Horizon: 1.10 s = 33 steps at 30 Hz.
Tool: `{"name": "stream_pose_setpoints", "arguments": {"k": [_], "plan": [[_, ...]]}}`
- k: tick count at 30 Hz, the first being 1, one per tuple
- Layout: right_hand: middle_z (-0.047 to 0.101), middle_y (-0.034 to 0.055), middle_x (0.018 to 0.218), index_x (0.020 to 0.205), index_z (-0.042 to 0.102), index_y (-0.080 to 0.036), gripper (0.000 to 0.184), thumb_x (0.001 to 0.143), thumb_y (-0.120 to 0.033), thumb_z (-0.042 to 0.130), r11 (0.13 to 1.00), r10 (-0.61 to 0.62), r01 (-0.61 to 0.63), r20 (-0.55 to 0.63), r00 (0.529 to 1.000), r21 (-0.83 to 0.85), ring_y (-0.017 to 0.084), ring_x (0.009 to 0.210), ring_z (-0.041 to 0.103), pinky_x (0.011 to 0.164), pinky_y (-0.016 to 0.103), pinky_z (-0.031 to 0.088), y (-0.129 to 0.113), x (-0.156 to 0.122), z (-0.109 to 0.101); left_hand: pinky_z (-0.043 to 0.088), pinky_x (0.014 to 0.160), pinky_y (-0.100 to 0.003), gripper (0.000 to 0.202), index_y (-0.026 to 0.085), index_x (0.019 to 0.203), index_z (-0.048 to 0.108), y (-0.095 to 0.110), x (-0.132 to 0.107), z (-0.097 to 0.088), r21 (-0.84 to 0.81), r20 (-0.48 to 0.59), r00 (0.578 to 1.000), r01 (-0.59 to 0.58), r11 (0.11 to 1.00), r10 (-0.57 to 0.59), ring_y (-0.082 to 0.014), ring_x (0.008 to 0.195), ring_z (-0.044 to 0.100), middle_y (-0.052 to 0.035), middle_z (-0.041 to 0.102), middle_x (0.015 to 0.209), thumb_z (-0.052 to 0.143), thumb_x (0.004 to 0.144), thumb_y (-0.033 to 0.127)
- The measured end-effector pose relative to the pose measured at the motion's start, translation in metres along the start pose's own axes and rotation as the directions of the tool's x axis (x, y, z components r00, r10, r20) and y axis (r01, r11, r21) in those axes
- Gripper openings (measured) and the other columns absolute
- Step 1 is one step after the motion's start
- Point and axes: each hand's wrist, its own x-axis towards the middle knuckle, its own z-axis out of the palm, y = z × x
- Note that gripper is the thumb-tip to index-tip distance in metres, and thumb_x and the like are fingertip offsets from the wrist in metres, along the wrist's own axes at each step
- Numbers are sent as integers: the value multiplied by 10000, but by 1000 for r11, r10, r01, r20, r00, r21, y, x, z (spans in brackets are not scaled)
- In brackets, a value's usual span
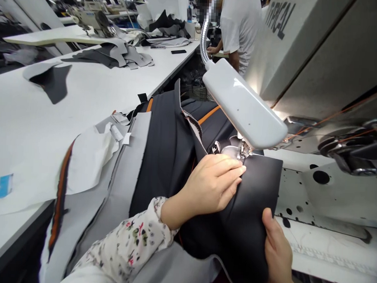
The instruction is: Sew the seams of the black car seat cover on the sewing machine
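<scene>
My left hand (pixel 213 183) lies on a black leather-like panel (pixel 254 210), fingers together and stretched flat, pressing it down just before the presser foot (pixel 242 151) of the sewing machine (pixel 320 80). My right hand (pixel 277 254) grips the near right edge of the same black panel, thumb on top. The panel belongs to a larger black and grey cover with orange piping (pixel 208 115) that drapes to the left. A grey gooseneck lamp (pixel 244 104) hangs over the needle and hides part of it.
A long white table (pixel 31 123) at the left carries grey and black cut pieces (pixel 51 81) and white paper (pixel 89 158). Another sewing machine (pixel 92 16) stands far back. A person in a white shirt (pixel 238 27) stands beyond the lamp.
</scene>
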Motion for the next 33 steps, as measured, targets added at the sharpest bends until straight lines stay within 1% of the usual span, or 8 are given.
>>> {"name": "stream_pose_setpoints", "arguments": {"k": [3,7,10,15,19,25,29,33], "plan": [[786,49,1123,1203,768,-179,444,902,-501,719,1000,-7,6,24,1000,26,287,1225,673,1073,390,559,-3,1,5,547,1005,-391,267,171,1215,708,-1,1,2,-2,2,1000,15,1000,-15,-218,1145,690,-74,759,1230,538,1015,223],[802,69,956,1027,815,-189,396,923,-539,661,993,-101,90,134,986,81,297,1262,655,1111,446,534,-19,-11,26,541,978,-402,267,164,1192,716,-1,4,4,-33,11,1000,1,999,-1,-225,1116,691,-75,765,1205,532,1013,235],[801,80,936,912,822,-204,387,887,-566,686,987,-128,108,165,978,123,304,1296,633,1118,459,527,-29,-18,38,543,943,-390,258,138,1160,721,1,4,4,-49,0,1000,-24,999,24,-223,1079,695,-80,771,1167,531,1004,219],[804,66,937,976,824,-186,342,807,-482,806,990,-21,8,94,995,141,314,1243,660,1108,430,527,-31,-11,34,527,988,-411,280,163,1210,711,0,3,3,-11,-4,999,45,999,-45,-231,1117,689,-81,761,1192,528,1010,233],[803,56,989,1091,810,-178,378,794,-413,824,982,61,-74,75,995,176,309,1209,677,1080,395,537,-25,-3,21,524,990,-420,295,134,1217,712,-2,4,2,-43,29,999,26,999,-24,-240,1110,688,-94,757,1175,534,1005,235],[805,48,977,1082,813,-191,398,730,-368,867,986,43,-44,14,999,158,318,1182,687,1053,396,554,-25,-6,20,513,986,-406,299,151,1250,691,-2,3,1,-29,16,1000,8,1000,-8,-227,1106,685,-89,756,1172,538,1006,230],[802,52,1022,1123,803,-198,427,816,-494,796,992,87,-84,-22,996,90,303,1192,681,1047,382,554,-26,-14,22,507,964,-405,298,137,1242,695,-1,0,1,-25,23,1000,-3,1000,4,-231,1101,680,-94,753,1173,543,999,220],[803,42,1009,1090,813,-194,462,757,-512,849,1000,-13,11,-97,995,-19,297,1173,685,1019,344,566,-21,-10,15,489,973,-410,301,146,1248,695,0,-1,1,-8,30,1000,4,1000,-3,-234,1119,671,-93,748,1184,550,998,229]]}}
